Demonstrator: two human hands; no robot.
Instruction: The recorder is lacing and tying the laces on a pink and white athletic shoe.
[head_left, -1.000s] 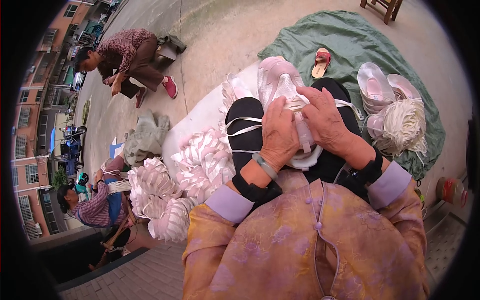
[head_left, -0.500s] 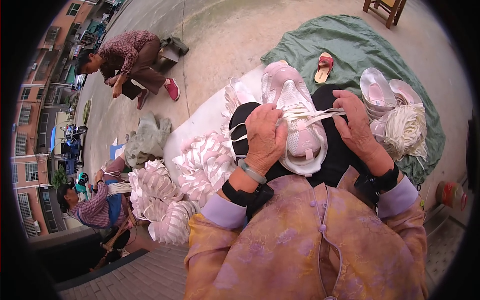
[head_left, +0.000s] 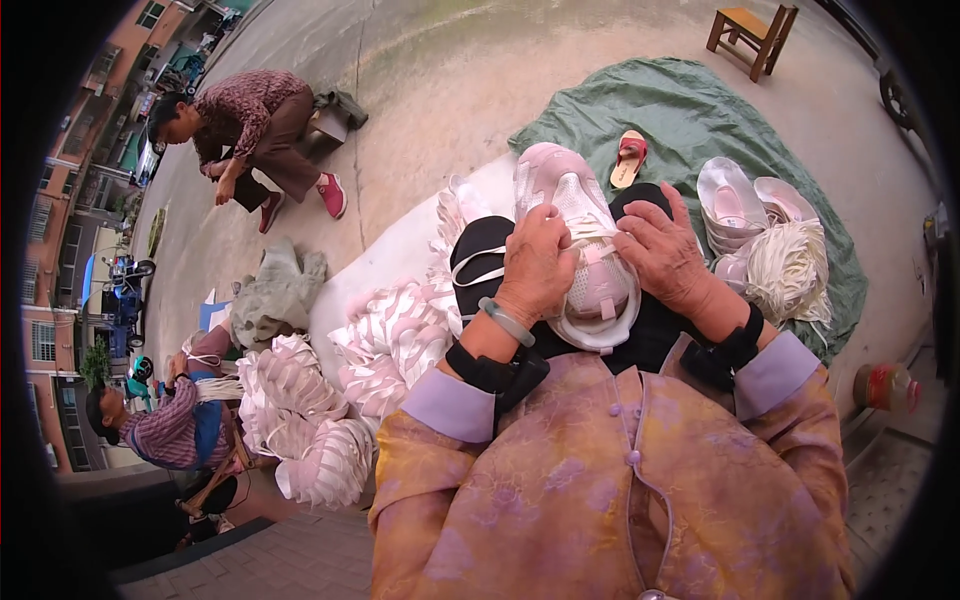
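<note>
A pink and white sneaker upper (head_left: pixel 565 175) lies across my lap, its heel end toward me. White shoelaces (head_left: pixel 592 234) cross its throat. My left hand (head_left: pixel 538 258) pinches a lace at the left edge of the eyelets, and a loose loop hangs beside it over my dark-clad knee. At the right edge my right hand (head_left: pixel 668 252) has its thumb and fingers closed at the lace, partly hiding it. Farther right, a bundle of white laces (head_left: pixel 790 270) lies against a stack of pale shoe uppers (head_left: pixel 728 205).
Stacks of pink and white uppers (head_left: pixel 335 460) lie at the left by a white sheet (head_left: pixel 385 250). A green tarp (head_left: pixel 690 100) holds a red slipper (head_left: pixel 629 160). A wooden chair (head_left: pixel 757 38) stands far right, a jar (head_left: pixel 880 388) near right. Two people (head_left: pixel 255 130) sit at the left.
My right hand has moved left, in against the sneaker upper. The lace that stretched out to it is now drawn close to the eyelets. The whole view has shifted slightly.
</note>
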